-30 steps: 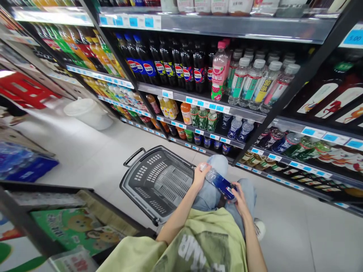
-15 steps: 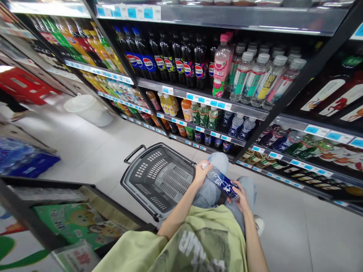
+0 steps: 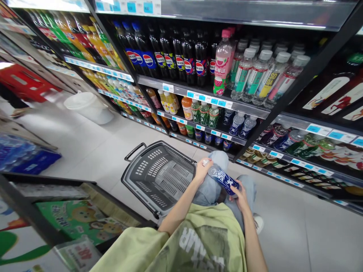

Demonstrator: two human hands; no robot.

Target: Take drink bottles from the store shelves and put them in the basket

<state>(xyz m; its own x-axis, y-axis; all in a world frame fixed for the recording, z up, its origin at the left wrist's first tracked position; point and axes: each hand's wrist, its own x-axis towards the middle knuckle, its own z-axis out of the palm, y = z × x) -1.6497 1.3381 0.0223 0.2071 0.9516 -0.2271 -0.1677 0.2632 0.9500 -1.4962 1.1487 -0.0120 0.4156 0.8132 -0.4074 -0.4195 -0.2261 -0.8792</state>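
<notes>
White bucket [image 3: 92, 109] at ten o'clock, contents hidden; grey basket [image 3: 172, 181] at seven, slotted bottom showing; at four, left hand [image 3: 201, 172] closed round the cap end, right hand [image 3: 239, 194] pinching the lower end, of a tilted blue-labelled bottle [image 3: 222, 177]; clear bottles [image 3: 256, 77], shelved, at two.

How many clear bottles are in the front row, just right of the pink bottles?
4: from left, a teal-labelled bottle, a second teal-labelled bottle, a yellow-labelled bottle and a pink-labelled bottle. More clear bottles behind are partly hidden.
</notes>
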